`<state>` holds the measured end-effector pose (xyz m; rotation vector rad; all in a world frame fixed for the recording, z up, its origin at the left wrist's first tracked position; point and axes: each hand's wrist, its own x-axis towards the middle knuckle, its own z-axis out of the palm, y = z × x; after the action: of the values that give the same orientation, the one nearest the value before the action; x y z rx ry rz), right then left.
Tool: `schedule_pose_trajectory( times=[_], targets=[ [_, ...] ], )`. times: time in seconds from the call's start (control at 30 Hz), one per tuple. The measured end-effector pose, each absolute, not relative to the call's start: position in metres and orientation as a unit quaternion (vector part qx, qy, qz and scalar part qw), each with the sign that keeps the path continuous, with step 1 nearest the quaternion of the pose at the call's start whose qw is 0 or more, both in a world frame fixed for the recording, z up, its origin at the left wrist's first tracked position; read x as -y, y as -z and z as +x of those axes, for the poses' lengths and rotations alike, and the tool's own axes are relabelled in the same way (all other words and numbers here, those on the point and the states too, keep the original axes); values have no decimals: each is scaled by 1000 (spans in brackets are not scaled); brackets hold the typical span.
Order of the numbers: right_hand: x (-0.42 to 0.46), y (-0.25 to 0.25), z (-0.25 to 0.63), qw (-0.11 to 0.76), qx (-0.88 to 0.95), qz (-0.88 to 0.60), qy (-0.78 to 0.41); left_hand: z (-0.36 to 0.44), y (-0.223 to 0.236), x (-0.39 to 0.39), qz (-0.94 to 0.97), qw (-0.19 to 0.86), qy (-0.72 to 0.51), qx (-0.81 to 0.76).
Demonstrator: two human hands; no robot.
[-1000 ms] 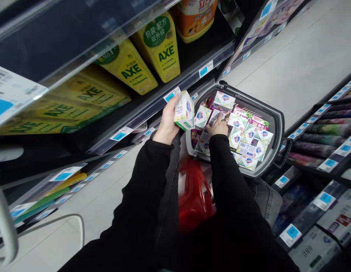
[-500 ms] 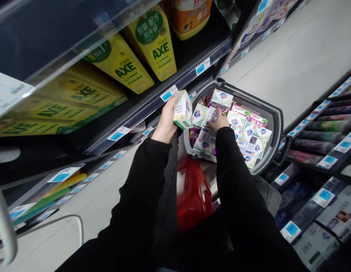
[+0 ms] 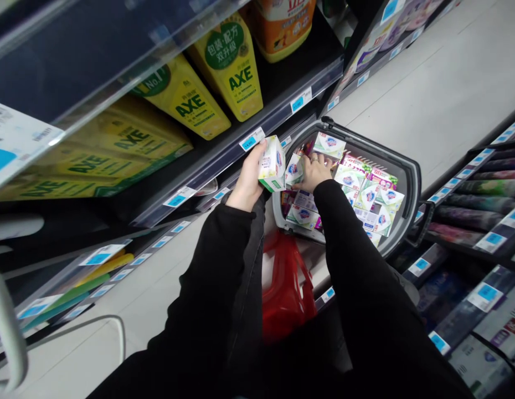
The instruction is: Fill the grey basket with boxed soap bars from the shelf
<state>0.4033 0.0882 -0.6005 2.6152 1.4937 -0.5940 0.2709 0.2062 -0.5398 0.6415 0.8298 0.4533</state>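
My left hand (image 3: 250, 176) is closed around a white and green soap box (image 3: 272, 163), held just outside the basket's left rim. Inside the grey basket (image 3: 414, 183) lie many similar boxes, packed close together. My right hand (image 3: 317, 173) reaches in on the left side, palm down, its fingers spread and bent over the boxes. Its fingertips rest beside a tilted soap box (image 3: 294, 169); the boxes right under the palm are hidden. Another soap box (image 3: 329, 145) lies just beyond the fingers.
Yellow AXE bottles (image 3: 241, 83) stand on the shelf at upper left, behind a price-tag rail (image 3: 299, 102). A red basket or bag (image 3: 284, 288) sits below the grey basket. Shelves with rolled packs (image 3: 469, 202) run along the right. A white bar (image 3: 10, 332) shows at lower left.
My right hand has shifted slightly left and its fingers have spread, covering a box that showed before. My left hand still holds its soap box. The whole view has shifted slightly.
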Motion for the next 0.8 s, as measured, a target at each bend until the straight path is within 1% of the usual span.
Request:
schedule_pose_trajectory(
  times=[0.23,0.43,0.63,0.73,0.8],
  targets=[
    [-96,615,398,49,-494,848,182,271,536,-207,285,846,-227,-388],
    [-94,623,405,34,-534,825,183,271,533,-208,284,849,-214,-391],
    [-95,624,403,16,-532,828,177,271,537,-208,306,840,-213,-394],
    [-91,616,407,-27,-536,823,186,271,543,-209,319,840,-212,-384],
    [-78,607,421,-67,-494,850,169,270,546,-209,325,839,-215,-380]
  ],
)
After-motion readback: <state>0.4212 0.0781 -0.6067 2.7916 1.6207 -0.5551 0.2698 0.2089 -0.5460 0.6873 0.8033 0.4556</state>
